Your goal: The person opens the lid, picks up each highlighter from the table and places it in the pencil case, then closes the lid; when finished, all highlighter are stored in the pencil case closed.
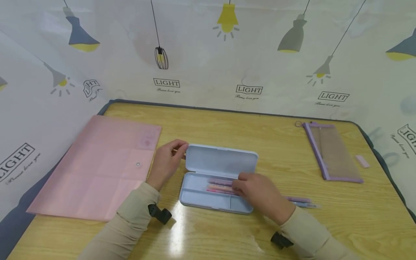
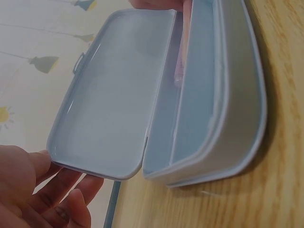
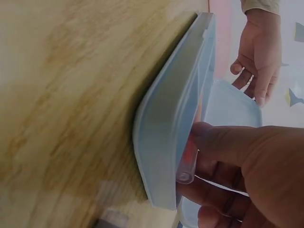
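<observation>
A light blue pencil case (image 1: 204,198) lies on the table with its lid (image 1: 221,159) raised. My left hand (image 1: 166,162) holds the lid's left corner, the thumb (image 2: 40,161) at the rim and the fingers behind it. Several pens in pink, orange and purple (image 1: 219,186) lie in the case's long rear compartment. My right hand (image 1: 264,195) reaches over the right end of the case and pinches a pen with a clear end (image 3: 186,168) between thumb and fingers. Part of that pen is hidden by the hand in the head view.
A pink folder (image 1: 107,169) lies at the left. To the right are a mesh pouch with purple edging (image 1: 338,151) and a small pink eraser-like block (image 1: 362,161). Purple and blue pens (image 1: 300,202) rest on the table beside my right wrist. A printed sheet (image 1: 201,72) stands behind the table.
</observation>
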The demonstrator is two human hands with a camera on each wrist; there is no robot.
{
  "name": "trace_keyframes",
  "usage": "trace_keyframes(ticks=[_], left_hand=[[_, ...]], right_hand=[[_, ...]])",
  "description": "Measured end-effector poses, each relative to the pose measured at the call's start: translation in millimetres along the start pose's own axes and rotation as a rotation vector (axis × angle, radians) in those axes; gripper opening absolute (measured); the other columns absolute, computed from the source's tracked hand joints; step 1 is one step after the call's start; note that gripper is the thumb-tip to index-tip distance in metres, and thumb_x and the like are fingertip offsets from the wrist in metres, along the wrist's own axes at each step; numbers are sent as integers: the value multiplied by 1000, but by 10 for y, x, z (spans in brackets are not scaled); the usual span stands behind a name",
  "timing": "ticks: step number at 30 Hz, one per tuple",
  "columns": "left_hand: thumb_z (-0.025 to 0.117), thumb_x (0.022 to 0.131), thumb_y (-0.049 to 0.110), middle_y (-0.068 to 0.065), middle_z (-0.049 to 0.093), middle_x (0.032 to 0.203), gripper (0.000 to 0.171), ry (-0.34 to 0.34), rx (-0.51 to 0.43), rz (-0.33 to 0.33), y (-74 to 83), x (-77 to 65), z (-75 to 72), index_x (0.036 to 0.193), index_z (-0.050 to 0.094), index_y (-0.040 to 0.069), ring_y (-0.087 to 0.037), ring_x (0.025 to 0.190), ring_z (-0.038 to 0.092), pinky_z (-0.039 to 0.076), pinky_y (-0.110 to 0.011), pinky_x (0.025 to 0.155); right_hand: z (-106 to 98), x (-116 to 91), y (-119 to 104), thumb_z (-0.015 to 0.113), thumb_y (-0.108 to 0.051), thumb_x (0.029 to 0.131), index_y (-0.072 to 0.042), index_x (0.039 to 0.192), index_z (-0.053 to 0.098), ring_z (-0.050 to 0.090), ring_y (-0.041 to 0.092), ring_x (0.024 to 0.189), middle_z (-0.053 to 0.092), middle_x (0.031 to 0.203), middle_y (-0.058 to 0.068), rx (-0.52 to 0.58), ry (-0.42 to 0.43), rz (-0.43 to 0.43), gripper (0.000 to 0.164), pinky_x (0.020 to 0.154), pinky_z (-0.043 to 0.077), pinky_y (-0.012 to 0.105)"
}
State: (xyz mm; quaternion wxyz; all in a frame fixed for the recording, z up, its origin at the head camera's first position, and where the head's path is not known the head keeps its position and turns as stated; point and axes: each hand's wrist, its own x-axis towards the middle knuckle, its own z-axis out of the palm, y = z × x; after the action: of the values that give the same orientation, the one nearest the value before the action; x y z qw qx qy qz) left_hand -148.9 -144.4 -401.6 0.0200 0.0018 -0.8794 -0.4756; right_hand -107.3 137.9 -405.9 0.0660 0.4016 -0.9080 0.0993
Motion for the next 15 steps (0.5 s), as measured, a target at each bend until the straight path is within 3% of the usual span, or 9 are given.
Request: trace_keyframes(ticks=[8,15], left_hand=[[53,103,33,-8,73,100,28,0,7,-5,3,1,0,113,69,12,-25,85,72,51,-29,62],[54,103,32,-8,73,100,27,1,5,-7,9,-2,2,113,69,12,-26,86,72,51,-29,61]], right_hand=[[58,-1,-8,74,-16,88,-22,77,70,50,9,60,53,71,-6,-58,12,25,12,56,46,30],[30,-26,-17,74,-11,87,-19,88,76,58,9,67,60,76,-6,-11,-26,54,9,62,51,29]])
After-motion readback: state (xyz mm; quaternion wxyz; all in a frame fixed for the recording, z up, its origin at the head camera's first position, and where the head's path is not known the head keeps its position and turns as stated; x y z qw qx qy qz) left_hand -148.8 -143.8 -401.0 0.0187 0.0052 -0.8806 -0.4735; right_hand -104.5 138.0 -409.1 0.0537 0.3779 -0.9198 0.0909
